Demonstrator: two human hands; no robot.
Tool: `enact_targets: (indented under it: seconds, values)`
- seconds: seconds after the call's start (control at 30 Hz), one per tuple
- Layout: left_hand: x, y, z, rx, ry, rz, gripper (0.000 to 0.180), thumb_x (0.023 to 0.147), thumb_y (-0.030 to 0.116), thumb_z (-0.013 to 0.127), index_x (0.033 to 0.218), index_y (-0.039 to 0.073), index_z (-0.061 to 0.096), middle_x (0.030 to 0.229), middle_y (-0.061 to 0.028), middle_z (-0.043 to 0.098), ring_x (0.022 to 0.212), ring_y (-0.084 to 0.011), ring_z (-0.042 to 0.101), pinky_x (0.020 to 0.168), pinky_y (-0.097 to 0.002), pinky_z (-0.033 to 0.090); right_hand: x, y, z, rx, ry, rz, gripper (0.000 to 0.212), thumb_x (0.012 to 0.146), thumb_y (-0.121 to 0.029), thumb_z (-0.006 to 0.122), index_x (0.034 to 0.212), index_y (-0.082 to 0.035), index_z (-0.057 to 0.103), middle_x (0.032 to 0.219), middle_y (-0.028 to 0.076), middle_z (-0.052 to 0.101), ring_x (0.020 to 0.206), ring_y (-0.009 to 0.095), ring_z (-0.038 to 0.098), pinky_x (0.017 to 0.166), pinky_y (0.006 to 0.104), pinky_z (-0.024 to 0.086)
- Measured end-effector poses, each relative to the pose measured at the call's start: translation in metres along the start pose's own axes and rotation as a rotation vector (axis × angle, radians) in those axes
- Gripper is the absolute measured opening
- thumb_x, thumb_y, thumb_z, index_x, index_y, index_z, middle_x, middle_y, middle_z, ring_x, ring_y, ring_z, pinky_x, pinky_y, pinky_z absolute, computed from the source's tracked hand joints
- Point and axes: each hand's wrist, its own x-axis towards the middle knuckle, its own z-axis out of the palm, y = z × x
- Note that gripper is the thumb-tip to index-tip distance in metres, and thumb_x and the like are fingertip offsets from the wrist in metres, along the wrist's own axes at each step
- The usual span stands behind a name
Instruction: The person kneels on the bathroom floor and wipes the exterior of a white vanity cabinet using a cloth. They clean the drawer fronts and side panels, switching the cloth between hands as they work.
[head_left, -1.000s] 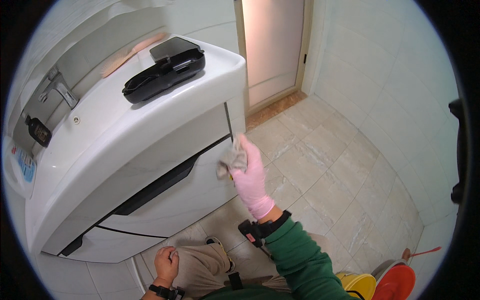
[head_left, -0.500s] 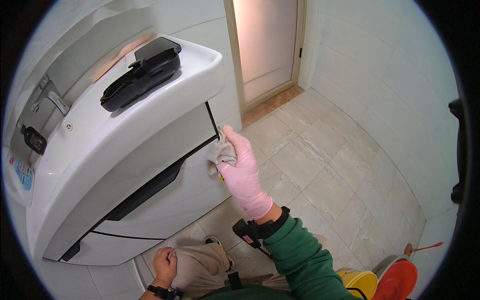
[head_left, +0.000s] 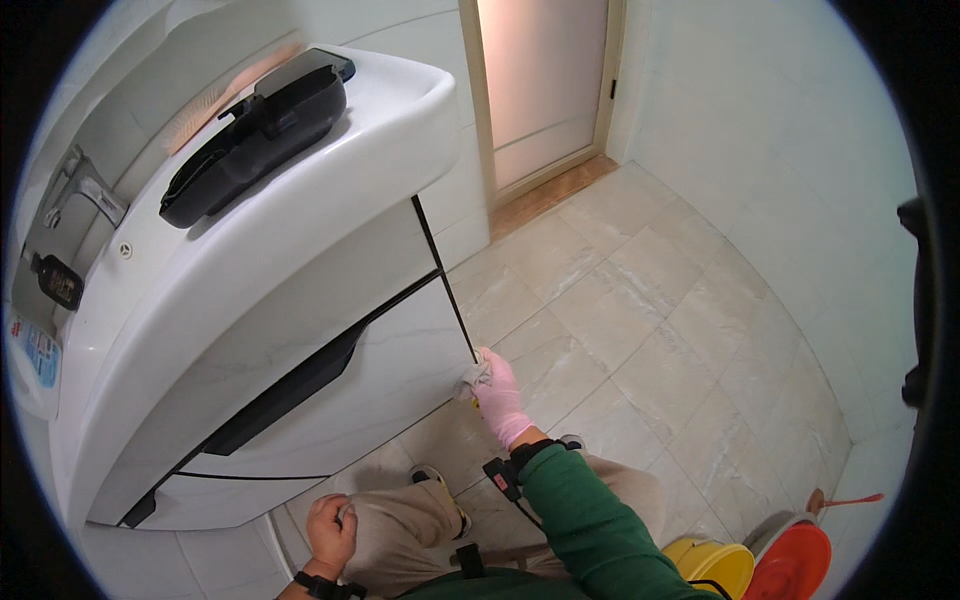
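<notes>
My right hand (head_left: 503, 398), in a pink glove, is closed round a crumpled grey-beige cloth (head_left: 472, 378). It presses the cloth against the lower right edge of the white vanity cabinet (head_left: 400, 350), close to the floor. A small yellow bit shows just under the cloth, too small to name. Bare and without anything in it, my left hand (head_left: 331, 530) rests on my bent knee (head_left: 385, 520) with its fingers loosely laid out. The cabinet front has black trim lines and a long black recessed handle (head_left: 290, 390).
On the white washbasin (head_left: 400, 110) lie an open black case (head_left: 255, 140) and a pink hairbrush (head_left: 225, 95). A tap (head_left: 95, 195), a dark bottle (head_left: 60, 282) and a blue-labelled bottle (head_left: 38, 350) stand left. Yellow (head_left: 722, 570) and red buckets (head_left: 795, 565) are lower right.
My right hand has slid with the cloth down the cabinet's right edge, from near the upper drawer line to near the floor. The view has shifted slightly. My left hand stays on the knee.
</notes>
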Motion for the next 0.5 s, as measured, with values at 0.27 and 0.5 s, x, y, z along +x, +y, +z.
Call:
enact_targets:
  seconds: [0.27,0.5]
  values:
    - [0.005,0.005,0.001,0.0,-0.023,-0.022,0.014,0.077,0.01,0.063,0.089,0.003,0.063,0.097,-0.0151,0.066,0.093,-0.0353,0.06,0.083,-0.0422,0.047,0.003,-0.004,0.0,-0.095,-0.004,0.11,0.042,0.078,-0.001,0.06,0.12,-0.007,0.059,0.115,0.017,0.061,0.111,0.034,0.056,0.095,0.0379,0.045]
    - [0.007,0.004,0.002,0.002,-0.06,-0.025,0.014,0.078,0.01,0.063,0.09,0.003,0.063,0.098,-0.0148,0.065,0.095,-0.0354,0.059,0.084,-0.0424,0.047,-0.003,-0.012,-0.001,0.01,0.099,-0.265,0.045,0.078,0.004,0.058,0.122,-0.004,0.056,0.118,0.017,0.059,0.112,0.035,0.055,0.097,0.0413,0.044]
